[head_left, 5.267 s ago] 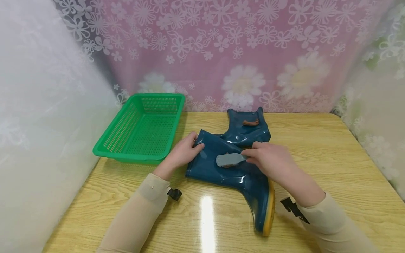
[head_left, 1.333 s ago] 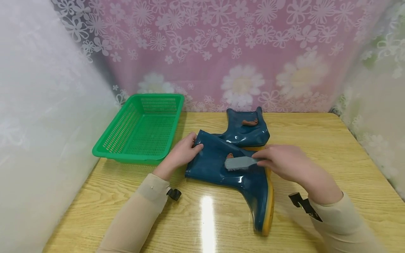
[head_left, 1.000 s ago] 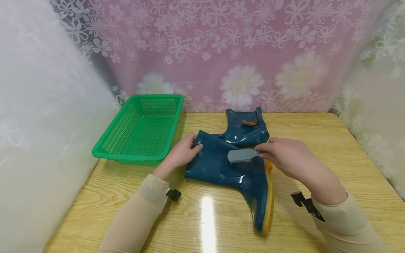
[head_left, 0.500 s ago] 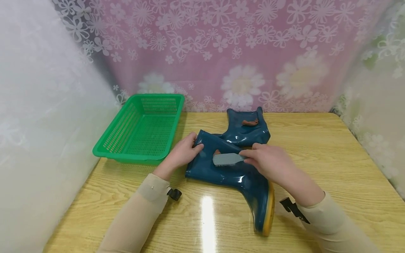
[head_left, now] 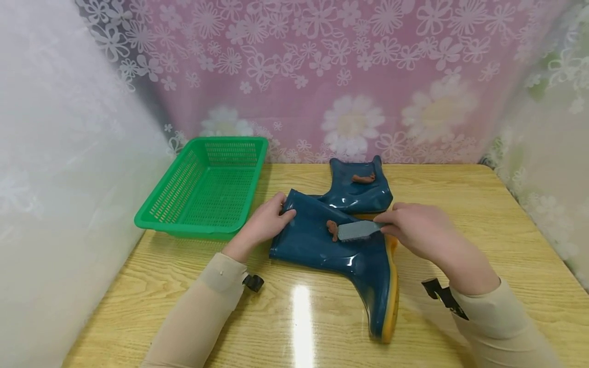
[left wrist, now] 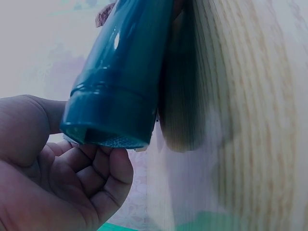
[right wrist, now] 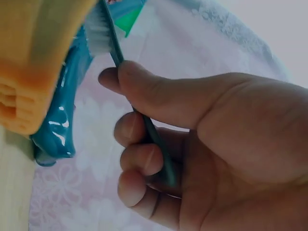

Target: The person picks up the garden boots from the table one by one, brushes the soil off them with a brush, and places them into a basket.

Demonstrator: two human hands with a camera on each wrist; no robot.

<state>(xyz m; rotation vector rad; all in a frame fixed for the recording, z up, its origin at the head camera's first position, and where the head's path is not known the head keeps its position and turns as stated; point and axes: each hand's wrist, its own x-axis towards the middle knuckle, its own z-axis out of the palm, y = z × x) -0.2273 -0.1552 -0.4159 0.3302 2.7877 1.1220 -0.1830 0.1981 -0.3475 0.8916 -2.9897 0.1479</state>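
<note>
A dark blue rubber boot (head_left: pixel 303 240) with a yellow sole lies on its side on the table, its opening to the left. My left hand (head_left: pixel 269 220) pinches the top rim of its shaft, thumb on the outside; the left wrist view shows the fingers (left wrist: pixel 103 168) curled at the opening. My right hand (head_left: pixel 421 232) grips the handle of a grey scrub brush (head_left: pixel 359 230), bristles down over the boot's shaft. In the right wrist view the fingers wrap the thin handle (right wrist: pixel 153 130). A brown lump (head_left: pixel 332 230) sits on the shaft at the brush head's left end.
A second blue boot (head_left: pixel 354 199) lies behind the first, a brown lump (head_left: pixel 364 178) on its shaft. To the left stands a green plastic basket (head_left: pixel 250 199). A floral curtain (head_left: pixel 294 102) hangs behind the wooden table (head_left: pixel 460 204).
The right hand strokes the brush left and right along the shaft; since half a second ago it has moved right, uncovering the brown lump. The left hand and both boots stay in place.
</note>
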